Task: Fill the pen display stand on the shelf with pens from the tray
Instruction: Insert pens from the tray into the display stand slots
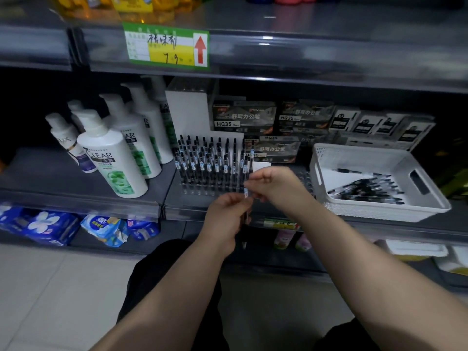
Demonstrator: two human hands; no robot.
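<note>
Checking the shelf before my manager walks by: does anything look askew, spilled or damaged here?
Only the white tray stands out: it sits skewed on the shelf, its front edge seemingly past the lip. The pens in the display stand stand upright; nothing looks spilled.

The tray (374, 211) at three o'clock is matt perforated plastic; shampoo bottles (109, 153) at nine o'clock are glossy plastic; pens (202, 163) have clear, shiny barrels.
</note>
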